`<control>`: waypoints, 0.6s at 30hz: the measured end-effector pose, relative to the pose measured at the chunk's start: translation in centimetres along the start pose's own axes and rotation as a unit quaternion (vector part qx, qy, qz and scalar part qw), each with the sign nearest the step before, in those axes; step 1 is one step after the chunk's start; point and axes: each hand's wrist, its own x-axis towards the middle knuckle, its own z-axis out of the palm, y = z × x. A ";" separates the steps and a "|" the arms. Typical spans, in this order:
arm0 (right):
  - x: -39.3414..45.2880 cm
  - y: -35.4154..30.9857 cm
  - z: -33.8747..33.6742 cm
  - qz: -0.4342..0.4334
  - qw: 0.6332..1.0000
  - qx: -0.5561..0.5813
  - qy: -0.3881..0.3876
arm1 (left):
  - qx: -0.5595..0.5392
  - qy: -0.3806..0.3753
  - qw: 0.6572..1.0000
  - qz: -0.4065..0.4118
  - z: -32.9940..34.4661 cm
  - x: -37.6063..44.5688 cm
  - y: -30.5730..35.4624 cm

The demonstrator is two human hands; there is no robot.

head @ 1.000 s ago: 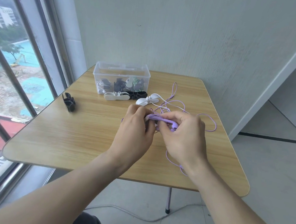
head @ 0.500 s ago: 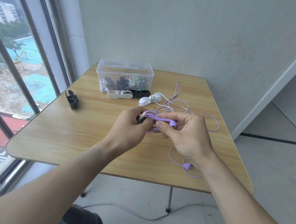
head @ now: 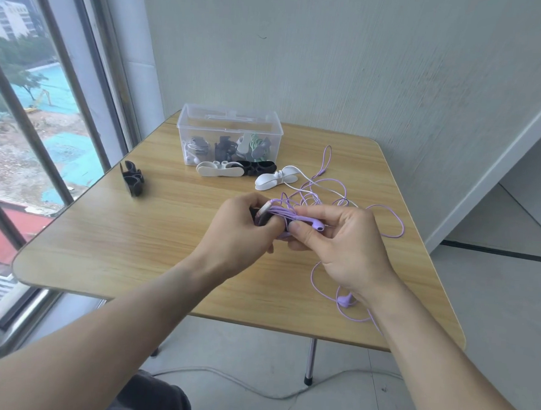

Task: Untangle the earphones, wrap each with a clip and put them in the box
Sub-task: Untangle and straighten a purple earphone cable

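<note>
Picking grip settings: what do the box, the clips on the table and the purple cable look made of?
Box: clear rigid plastic, glossy; contents show through its walls.
White clip and black clip: look like matte, moulded soft plastic or silicone; which one cannot be told.
Purple earphone cable: thin, flexible, smooth coating, probably rubbery plastic; it lies in loose loops.
Table: wood-grain top, likely laminate.

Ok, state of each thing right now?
left hand: holds clip and wound cord
right hand: pinches purple earphones, cord partly wound
clear box: open, wrapped sets inside
white clips: loose on table
black clip: alone, unused
</note>
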 end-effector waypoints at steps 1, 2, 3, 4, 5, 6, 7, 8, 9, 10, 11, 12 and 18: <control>0.0 -0.1 0.0 0.000 1.000 0.000 -0.006 | -0.001 0.005 1.000 -0.003 0.0 0.1 0.0; -0.1 -0.1 0.0 0.002 1.000 -0.002 -0.013 | -0.002 0.007 1.000 -0.008 0.1 0.1 -0.1; -0.1 -0.2 -0.1 0.007 1.000 -0.006 -0.017 | -0.002 0.008 1.000 -0.013 0.2 0.1 -0.1; -0.3 -0.2 -0.1 0.010 1.000 -0.018 -0.014 | -0.002 0.007 1.000 -0.017 0.2 0.0 -0.1; -0.4 -0.3 -0.1 0.012 0.999 -0.038 -0.004 | -0.003 0.007 1.000 -0.019 0.3 0.0 -0.1; -0.4 -0.3 0.0 0.012 0.998 -0.062 0.013 | -0.003 0.007 1.000 -0.019 0.3 -0.1 -0.1; -0.5 -0.4 0.1 0.013 0.995 -0.087 0.036 | -0.001 0.006 1.000 -0.019 0.4 -0.1 0.0; -0.7 -0.5 0.3 0.011 0.992 -0.114 0.060 | 0.003 0.006 1.000 -0.020 0.5 -0.2 0.0; -0.7 -0.7 0.6 0.006 0.987 -0.139 0.083 | 0.008 0.007 1.000 -0.022 0.5 -0.2 0.1; -0.8 -0.7 0.9 -0.004 0.982 -0.155 0.104 | 0.013 0.006 1.000 -0.025 0.6 -0.2 0.3; -0.6 -0.7 1.1 -0.017 0.978 -0.168 0.121 | 0.013 0.007 1.000 -0.026 0.7 -0.3 0.5; -0.5 -0.6 1.3 -0.031 0.973 -0.184 0.134 | 0.005 0.005 1.000 -0.027 0.8 -0.4 0.7; -0.2 -0.3 1.0 -0.036 0.965 -0.234 0.117 | 0.109 0.015 0.994 0.008 2.1 -1.2 0.7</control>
